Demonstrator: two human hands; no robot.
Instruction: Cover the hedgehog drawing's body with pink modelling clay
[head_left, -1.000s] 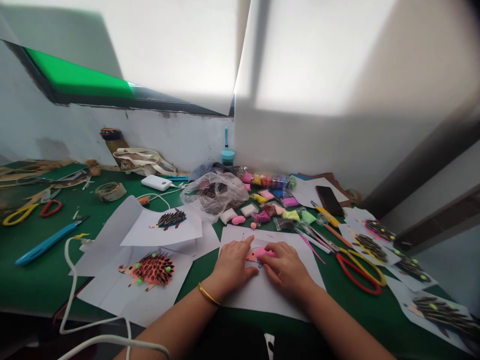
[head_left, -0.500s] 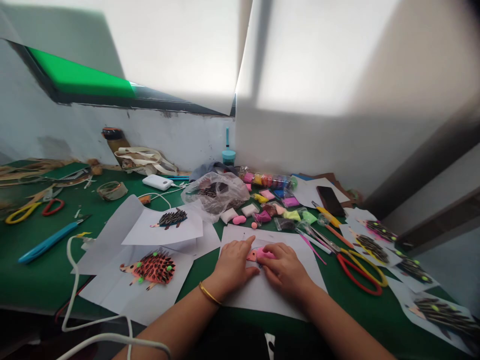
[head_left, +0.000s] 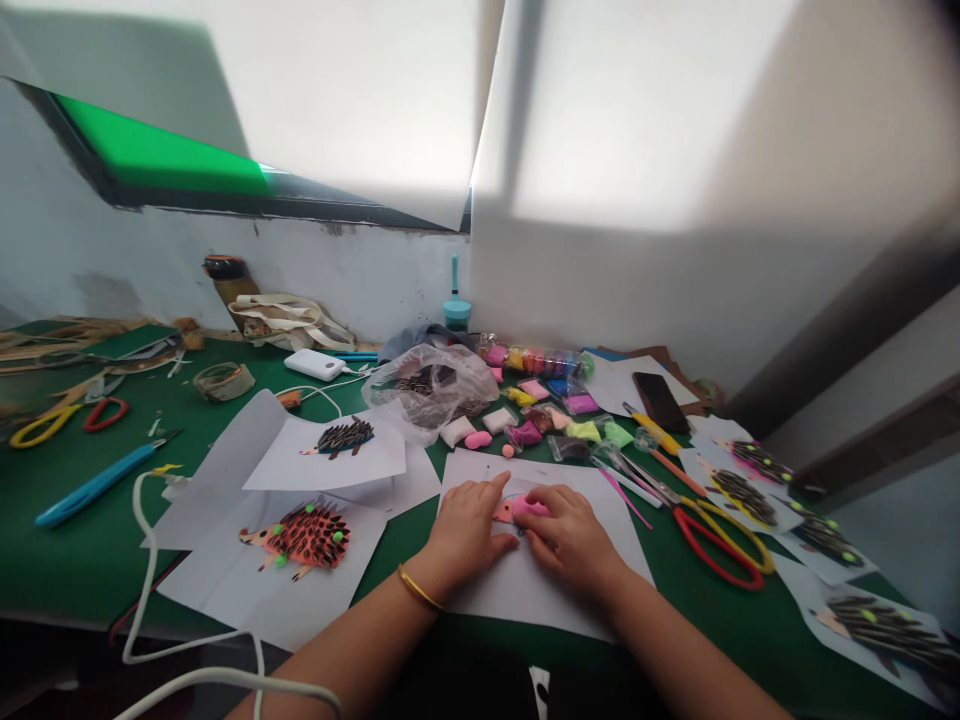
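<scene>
A sheet of white paper (head_left: 559, 605) lies in front of me with a drawn outline on it. Within the outline sits a flattened piece of pink modelling clay (head_left: 532, 504), beside a salmon-coloured clay head (head_left: 503, 511). My left hand (head_left: 471, 525) rests on the paper left of the head, its fingers stretched out and the thumb toward the clay. The curled fingers of my right hand (head_left: 568, 538) press on the pink clay and cover part of it. A small pink ball (head_left: 508, 451) and a pink clay lump (head_left: 478, 440) lie beyond the paper.
Several bagged clays (head_left: 583, 431) and a plastic bag (head_left: 439, 385) lie at the back. Large scissors (head_left: 720, 540), a phone (head_left: 660, 402) and hedgehog pictures (head_left: 742, 497) are on the right. More hedgehog pictures (head_left: 307, 540), a white cable (head_left: 154, 570) and a blue craft knife (head_left: 97, 485) lie left.
</scene>
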